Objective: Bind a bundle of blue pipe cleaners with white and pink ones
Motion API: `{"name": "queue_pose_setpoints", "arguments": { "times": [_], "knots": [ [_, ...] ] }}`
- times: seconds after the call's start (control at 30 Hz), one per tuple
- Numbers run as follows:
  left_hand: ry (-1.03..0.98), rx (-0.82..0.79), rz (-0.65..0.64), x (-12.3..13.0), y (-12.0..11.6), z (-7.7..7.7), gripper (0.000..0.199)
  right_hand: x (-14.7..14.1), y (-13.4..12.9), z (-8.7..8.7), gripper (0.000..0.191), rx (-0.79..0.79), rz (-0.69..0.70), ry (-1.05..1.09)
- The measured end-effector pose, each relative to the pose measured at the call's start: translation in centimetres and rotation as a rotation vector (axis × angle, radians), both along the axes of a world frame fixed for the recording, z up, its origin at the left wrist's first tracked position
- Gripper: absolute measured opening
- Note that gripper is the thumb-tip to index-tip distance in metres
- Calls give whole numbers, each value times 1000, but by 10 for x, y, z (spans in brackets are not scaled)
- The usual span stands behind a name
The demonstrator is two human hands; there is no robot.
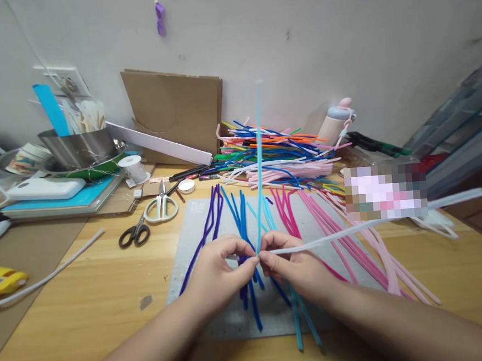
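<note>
My left hand point(220, 267) and my right hand point(292, 262) meet over the grey cutting mat point(230, 327), thumbs and forefingers pinched together. A light blue pipe cleaner point(260, 162) stands upright from between the fingertips. From my right fingers a white pipe cleaner point(343, 232) runs out to the right. Where the two meet, the fingers hide the joint. Around and beneath my hands lie purple pipe cleaners point(211, 221), blue pipe cleaners point(241, 213), turquoise pipe cleaners point(297, 319), dark pink pipe cleaners point(284, 213) and light pink pipe cleaners point(353, 244).
Scissors point(160, 207) and black-handled snips point(134, 234) lie left of the mat. A heap of pipe cleaners point(280, 155) fills the back, beside cardboard sheets point(174, 113). A bottle point(334, 124) stands back right. A yellow tool point(2, 282) sits far left.
</note>
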State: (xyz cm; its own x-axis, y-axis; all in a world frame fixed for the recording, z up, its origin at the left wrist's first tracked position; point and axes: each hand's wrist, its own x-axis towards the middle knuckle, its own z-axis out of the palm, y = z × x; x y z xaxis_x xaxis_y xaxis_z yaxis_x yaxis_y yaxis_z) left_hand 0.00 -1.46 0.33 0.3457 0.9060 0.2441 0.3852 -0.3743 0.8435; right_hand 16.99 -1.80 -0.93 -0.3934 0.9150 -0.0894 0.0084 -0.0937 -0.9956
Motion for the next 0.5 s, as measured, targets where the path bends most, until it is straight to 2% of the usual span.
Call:
{"name": "queue_pose_setpoints", "arguments": {
  "times": [0.23, 0.5],
  "knots": [
    [62, 24, -20, 0, 2, 1, 7, 3, 3, 7, 17, 213, 33, -172],
    [171, 135, -75, -1, 1, -2, 5, 3, 6, 6, 23, -56, 43, -142]
  ]
}}
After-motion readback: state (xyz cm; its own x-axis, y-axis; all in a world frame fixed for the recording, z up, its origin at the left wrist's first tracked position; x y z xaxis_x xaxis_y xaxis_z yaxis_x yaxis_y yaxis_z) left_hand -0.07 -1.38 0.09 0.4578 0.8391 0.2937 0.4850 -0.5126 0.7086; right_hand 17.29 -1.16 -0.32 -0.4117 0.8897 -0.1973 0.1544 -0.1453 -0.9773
